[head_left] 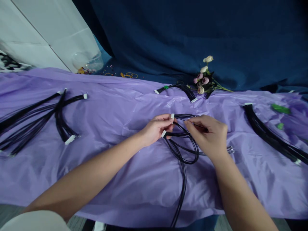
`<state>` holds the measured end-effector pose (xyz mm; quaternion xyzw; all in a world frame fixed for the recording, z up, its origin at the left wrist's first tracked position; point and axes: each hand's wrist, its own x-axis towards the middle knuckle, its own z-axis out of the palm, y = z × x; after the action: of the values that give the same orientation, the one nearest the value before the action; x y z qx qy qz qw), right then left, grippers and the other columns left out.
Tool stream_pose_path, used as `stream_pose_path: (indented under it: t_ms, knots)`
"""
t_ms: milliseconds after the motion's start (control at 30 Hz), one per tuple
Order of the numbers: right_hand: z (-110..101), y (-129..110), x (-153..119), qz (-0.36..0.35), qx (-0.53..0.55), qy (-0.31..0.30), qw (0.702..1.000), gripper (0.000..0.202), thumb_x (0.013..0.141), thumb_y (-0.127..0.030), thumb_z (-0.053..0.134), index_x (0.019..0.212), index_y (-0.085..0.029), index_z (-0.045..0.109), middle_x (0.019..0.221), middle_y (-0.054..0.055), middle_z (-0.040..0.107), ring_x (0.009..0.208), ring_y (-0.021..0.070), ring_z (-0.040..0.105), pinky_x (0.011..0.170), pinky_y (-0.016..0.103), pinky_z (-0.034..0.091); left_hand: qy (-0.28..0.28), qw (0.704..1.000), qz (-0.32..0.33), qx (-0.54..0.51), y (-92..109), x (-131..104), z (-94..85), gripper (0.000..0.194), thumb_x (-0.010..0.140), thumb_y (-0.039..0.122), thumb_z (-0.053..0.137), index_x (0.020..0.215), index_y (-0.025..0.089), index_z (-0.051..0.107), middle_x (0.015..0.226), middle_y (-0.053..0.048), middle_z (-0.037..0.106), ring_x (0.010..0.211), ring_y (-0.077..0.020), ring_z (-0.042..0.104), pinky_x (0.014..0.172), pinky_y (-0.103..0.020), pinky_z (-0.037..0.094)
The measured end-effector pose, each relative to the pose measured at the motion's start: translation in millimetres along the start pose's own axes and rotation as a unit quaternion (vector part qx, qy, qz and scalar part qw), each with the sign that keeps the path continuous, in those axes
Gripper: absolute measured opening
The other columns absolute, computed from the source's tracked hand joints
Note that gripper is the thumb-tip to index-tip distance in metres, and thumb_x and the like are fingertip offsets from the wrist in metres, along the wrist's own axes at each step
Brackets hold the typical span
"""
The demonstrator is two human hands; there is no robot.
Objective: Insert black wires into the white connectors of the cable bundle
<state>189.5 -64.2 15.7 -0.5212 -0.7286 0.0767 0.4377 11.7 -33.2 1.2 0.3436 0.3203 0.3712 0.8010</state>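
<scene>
Near the middle of the purple cloth [115, 112], my left hand [160, 128] pinches a white connector [172, 116] with black wires running right from it. A second white connector [164, 133] lies just under the left fingers, and its black wires [184, 179] loop and hang toward the front edge. My right hand [208, 133] is closed, thumb and forefinger pinched on the black wires a little right of the first connector. Metal wire ends [231, 149] stick out beyond the right wrist.
Black cable bundles [40, 118] lie at the left, another bundle [269, 136] at the right. A short green-taped harness [183, 88] rests at the back beside artificial flowers [202, 78]. Behind are a clear plastic bowl [90, 62], yellow bands [130, 75] and a green piece [281, 108].
</scene>
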Motion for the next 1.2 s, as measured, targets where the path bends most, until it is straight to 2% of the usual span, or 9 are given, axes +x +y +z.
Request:
stream_pose_path:
  t_ms: [200,433,633,767,867,967,1067,1200]
  knots:
    - [0,-1,0,0.001,0.006,-0.006,1.0,0.012,0.081,-0.027,0.063,0.073,-0.018,0.067,0.062,0.001,0.062,0.053,0.0113,0.052,0.051,0.025,0.039,-0.005,1.0,0.002,-0.002,0,0,-0.7,0.012,0.076,0.023,0.063,0.081,0.012,0.063,0.061,0.001,0.045,0.053,-0.0084,0.044,0.045,-0.021,0.038]
    - [1,-1,-1,0.042,0.039,-0.031,0.998,0.014,0.081,-0.028,0.063,0.073,-0.017,0.067,0.065,0.001,0.063,0.056,0.0117,0.055,0.054,0.024,0.04,-0.013,1.0,0.01,0.013,-2,1,-1.9,0.012,0.077,0.025,0.062,0.082,0.013,0.062,0.064,0.001,0.044,0.054,-0.0083,0.042,0.045,-0.021,0.038]
    - [1,-2,0,0.13,0.089,-0.056,0.986,0.022,0.081,-0.033,0.061,0.069,-0.015,0.065,0.052,-0.003,0.047,0.047,0.007,0.037,0.044,0.02,0.029,-0.02,0.999,0.023,0.045,-4,2,-3.6,0.015,0.078,0.028,0.062,0.084,0.014,0.062,0.063,0.001,0.043,0.054,-0.0079,0.039,0.045,-0.019,0.038]
    - [0,0,1,0.184,0.13,-0.081,0.971,0.025,0.082,-0.034,0.059,0.067,-0.015,0.063,0.052,-0.004,0.038,0.048,0.0065,0.032,0.042,0.019,0.025,-0.028,0.995,0.057,0.083,-8,3,-4.3,0.019,0.078,0.033,0.063,0.083,0.014,0.061,0.065,0.002,0.044,0.057,-0.0078,0.041,0.046,-0.018,0.038]
    - [1,1,1,0.201,0.149,-0.094,0.964,0.027,0.084,-0.035,0.058,0.066,-0.015,0.061,0.052,-0.005,0.036,0.048,0.0063,0.03,0.043,0.02,0.025,-0.027,0.992,0.069,0.106,-10,3,-4.4,0.023,0.078,0.036,0.064,0.08,0.015,0.059,0.067,0.001,0.046,0.059,-0.008,0.044,0.046,-0.017,0.037]
    - [3,2,0,0.163,0.126,-0.097,0.974,0.025,0.085,-0.035,0.056,0.072,-0.015,0.061,0.054,-0.004,0.041,0.048,0.0066,0.035,0.044,0.02,0.028,-0.031,0.993,0.067,0.096,-10,3,-4.6,0.022,0.079,0.036,0.063,0.082,0.015,0.059,0.066,0.002,0.046,0.058,-0.0079,0.042,0.045,-0.017,0.037]
    - [4,2,-1,0.078,0.083,-0.077,0.991,0.016,0.085,-0.031,0.059,0.082,-0.015,0.064,0.063,-0.001,0.053,0.055,0.0086,0.046,0.052,0.021,0.037,-0.032,0.997,0.044,0.058,-8,3,-4.9,0.018,0.079,0.033,0.062,0.082,0.016,0.057,0.064,0.002,0.044,0.055,-0.0078,0.039,0.045,-0.018,0.038]
    - [5,2,0,-0.026,0.035,-0.028,0.999,0.011,0.082,-0.027,0.065,0.088,-0.017,0.067,0.063,-0.001,0.055,0.055,0.0093,0.047,0.055,0.023,0.039,-0.042,0.999,0.009,0.02,-5,1,-4.2,0.017,0.078,0.031,0.063,0.08,0.015,0.056,0.065,0.002,0.043,0.055,-0.0081,0.039,0.045,-0.019,0.038]
